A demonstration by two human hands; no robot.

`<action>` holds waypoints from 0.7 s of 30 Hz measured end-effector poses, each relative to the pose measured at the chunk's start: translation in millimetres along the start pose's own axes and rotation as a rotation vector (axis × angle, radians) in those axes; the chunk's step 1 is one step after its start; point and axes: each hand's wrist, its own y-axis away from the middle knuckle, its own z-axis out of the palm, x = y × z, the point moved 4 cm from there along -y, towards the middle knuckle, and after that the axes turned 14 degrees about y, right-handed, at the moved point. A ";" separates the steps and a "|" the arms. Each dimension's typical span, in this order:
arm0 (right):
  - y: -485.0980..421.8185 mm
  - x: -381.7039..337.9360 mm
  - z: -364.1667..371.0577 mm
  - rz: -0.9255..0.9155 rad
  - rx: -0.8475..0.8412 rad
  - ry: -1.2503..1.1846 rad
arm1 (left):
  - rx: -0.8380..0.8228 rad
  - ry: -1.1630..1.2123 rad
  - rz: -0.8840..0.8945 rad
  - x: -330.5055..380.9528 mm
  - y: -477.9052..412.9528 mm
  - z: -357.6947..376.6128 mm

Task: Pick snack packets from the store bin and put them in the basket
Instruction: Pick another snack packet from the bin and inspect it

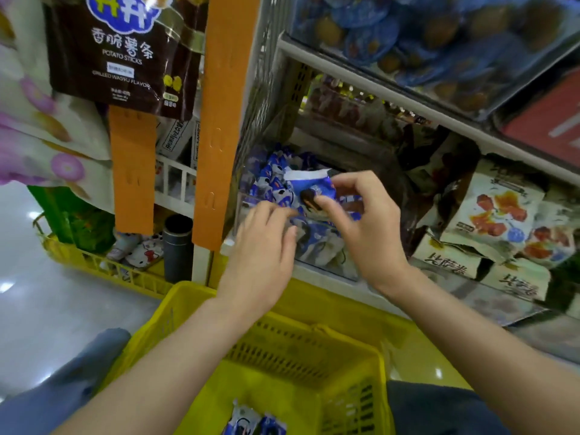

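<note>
A glossy pale floor (47,309) meets metal shelving (392,98). Over the clear plastic bin (314,268), the right hand (367,227) pinches a crinkly blue-and-white foil packet (310,186); the left hand (263,255) rests loose-fingered on the heap (270,177). Below sits the slotted yellow plastic basket (314,350).

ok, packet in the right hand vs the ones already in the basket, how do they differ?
1. The held packet is pinched by the right hand above the store bin; the basket packets lie loose on the floor of the yellow basket.
2. The held packet shows almost whole; the basket packets are cut off by the frame edge.
Shared: blue-and-white wrappers with dark print.
</note>
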 end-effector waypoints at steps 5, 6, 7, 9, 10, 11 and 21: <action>32.8 -5.0 -9.8 0.134 0.006 -0.220 | 0.019 0.633 -0.317 5.8 15.8 7.1; 39.5 -4.2 -5.8 0.181 -0.051 -0.278 | 0.004 0.789 -0.390 6.6 18.2 10.7; 46.7 -3.2 0.4 0.241 -0.121 -0.347 | 0.006 0.890 -0.448 6.2 20.5 14.1; 60.9 -0.6 15.1 0.382 -0.245 -0.506 | 0.053 0.906 -0.515 3.5 25.1 18.0; 66.9 1.5 21.2 0.452 -0.277 -0.567 | 0.079 0.864 -0.533 1.5 27.4 19.5; 71.8 3.9 25.5 0.509 -0.297 -0.608 | 0.095 0.827 -0.548 -0.8 29.6 21.3; 77.2 21.5 27.5 0.647 -0.341 -0.606 | -0.035 0.660 -0.529 -2.3 28.8 34.8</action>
